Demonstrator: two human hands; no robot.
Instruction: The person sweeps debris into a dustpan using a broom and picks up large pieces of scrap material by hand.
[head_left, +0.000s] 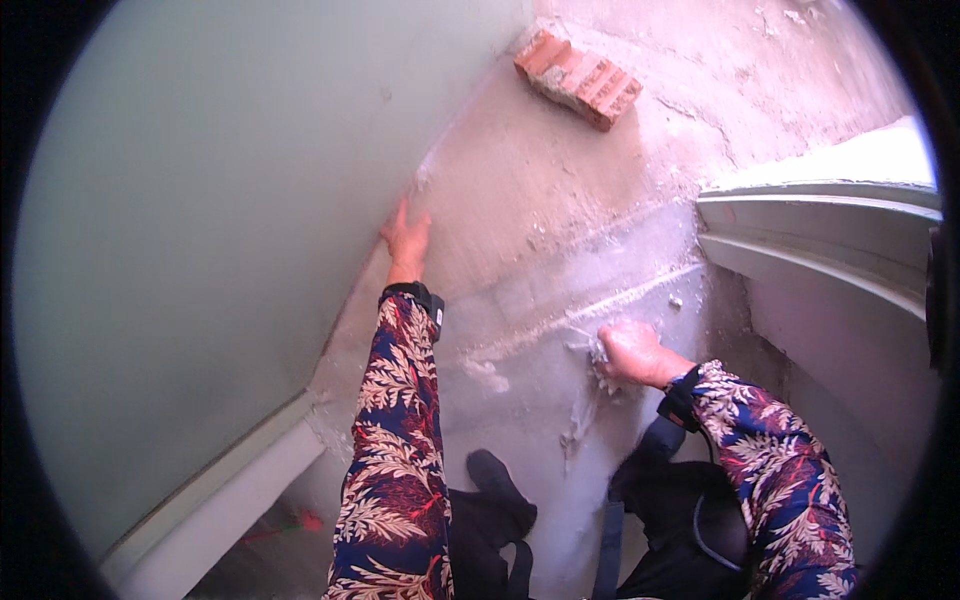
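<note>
My left hand (407, 238) reaches forward to the edge of a pale green door-like panel (217, 195), its fingers apart and touching that edge; some fingertips are partly hidden there. Low over a dusty concrete step (517, 405), my right hand (636, 351) is closed around a crumpled whitish scrap (600, 364), perhaps plastic film or a rag. Thin strands hang out of the fist. White dust and crumbs lie along the step's ridge beside it.
A broken red hollow brick (577, 79) lies on the concrete floor (540, 165) near the panel. A grooved frame (817, 225) runs along the right. Below are my dark shoes (499, 480). Something red (309, 520) shows at lower left.
</note>
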